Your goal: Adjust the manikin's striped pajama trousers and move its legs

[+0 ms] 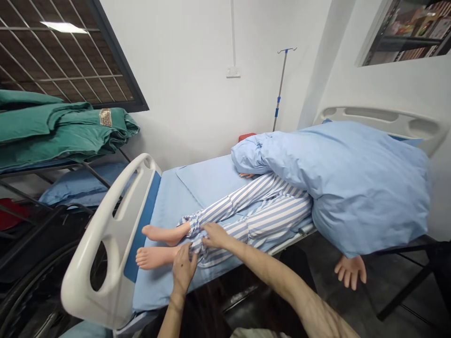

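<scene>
Both the left hand [183,269] and right hand [215,236], fingers half-curled, touch blue-and-white striped cloth trousers [275,219] near the blue-sheeted bed's [211,180] foot edge; whether gripping, I cannot tell. Uneven pulling could bunch the cuffs [194,224].

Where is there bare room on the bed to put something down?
Widest: the sheet beyond the far leg, between the footboard and the quilt. A smaller patch: between footboard, near foot and near bed edge. Crowded: at the trouser cuffs, where left hand and right hand are.
</scene>
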Tool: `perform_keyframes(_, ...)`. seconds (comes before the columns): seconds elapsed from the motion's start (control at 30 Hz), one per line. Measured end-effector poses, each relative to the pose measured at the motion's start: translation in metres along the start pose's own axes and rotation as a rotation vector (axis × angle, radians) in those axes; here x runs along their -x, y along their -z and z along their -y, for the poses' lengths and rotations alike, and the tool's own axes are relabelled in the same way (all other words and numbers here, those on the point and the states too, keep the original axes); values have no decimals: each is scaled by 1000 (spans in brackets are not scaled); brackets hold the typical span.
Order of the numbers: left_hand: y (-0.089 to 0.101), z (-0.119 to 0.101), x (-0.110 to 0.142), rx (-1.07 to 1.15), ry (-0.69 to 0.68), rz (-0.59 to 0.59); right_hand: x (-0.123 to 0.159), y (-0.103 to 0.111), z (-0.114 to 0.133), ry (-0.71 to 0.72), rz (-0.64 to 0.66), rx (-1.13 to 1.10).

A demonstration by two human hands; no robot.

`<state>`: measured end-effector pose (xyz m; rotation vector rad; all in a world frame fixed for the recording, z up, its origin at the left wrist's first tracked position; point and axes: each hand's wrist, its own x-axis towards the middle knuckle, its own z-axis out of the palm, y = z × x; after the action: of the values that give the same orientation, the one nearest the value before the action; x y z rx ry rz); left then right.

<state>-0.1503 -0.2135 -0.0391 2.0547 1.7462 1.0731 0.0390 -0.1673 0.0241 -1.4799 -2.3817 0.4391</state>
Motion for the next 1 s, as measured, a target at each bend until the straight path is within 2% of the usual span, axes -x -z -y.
perform_keyframes(0.07,-13,0,-6,-160,-111,89,29,13,-46,-42,-53,3)
perform_keyframes(0.17,-21,12,-8,-416,-169,134,77,41,-115,-206,-138,46)
perform_keyframes(0.27,-13,30,-6,-593,-188,166,116,68,-169,-306,-201,102)
perform_keyframes(0.37,-1,37,-1,-709,-183,185,136,83,-201,-323,-265,138)
perform_keyframes(0.53,4,22,19,-811,-113,125,140,75,-216,-227,-393,191)
perform_keyframes(0.63,4,12,32,-801,-77,110,139,65,-217,-193,-506,203)
perform_keyframes(0.7,4,9,30,-767,-62,97,139,62,-219,-172,-548,203)
perform_keyframes(0.77,2,6,16,-714,-60,92,139,61,-221,-153,-570,205)
perform_keyframes(0.87,-9,0,-26,-642,-40,151,139,60,-223,-138,-585,213)
perform_keyframes(1.0,-36,-18,-87,-646,29,407,138,59,-224,-120,-613,217)
